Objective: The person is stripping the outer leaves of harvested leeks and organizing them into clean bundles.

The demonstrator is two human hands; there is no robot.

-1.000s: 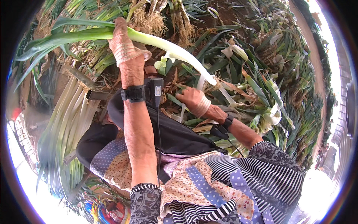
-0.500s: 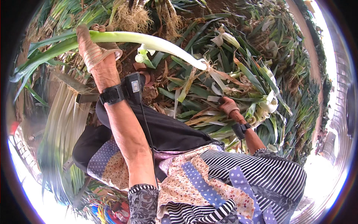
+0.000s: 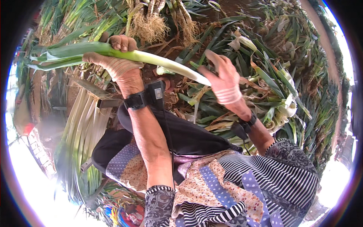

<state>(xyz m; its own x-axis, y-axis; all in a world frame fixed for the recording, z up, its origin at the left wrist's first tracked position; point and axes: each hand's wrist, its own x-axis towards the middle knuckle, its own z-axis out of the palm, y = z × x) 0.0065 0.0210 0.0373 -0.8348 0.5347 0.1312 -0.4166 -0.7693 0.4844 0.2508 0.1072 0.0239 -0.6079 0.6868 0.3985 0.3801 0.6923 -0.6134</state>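
Observation:
A long leek stretches across the upper middle, green leaves to the left and white shaft to the right. My left hand is closed around it, fingers wrapped over the pale green part. At the leek's white end, my right hand has thumb and fingers spread apart. The root tip is hidden by this hand, and whether the palm touches it I cannot tell. Below the right hand lies a heap of stripped leaves and peelings.
Untrimmed leeks with bushy roots lie at the top. Cleaned leeks are stacked on a metal-framed rack at the left. Loose green leaves cover the ground at the right. My bent knee in dark trousers is below the leek.
My right hand has risen from the leaf heap to the leek's root end, its fingers now spread. My left hand still grips the leek, now lower and further right in view.

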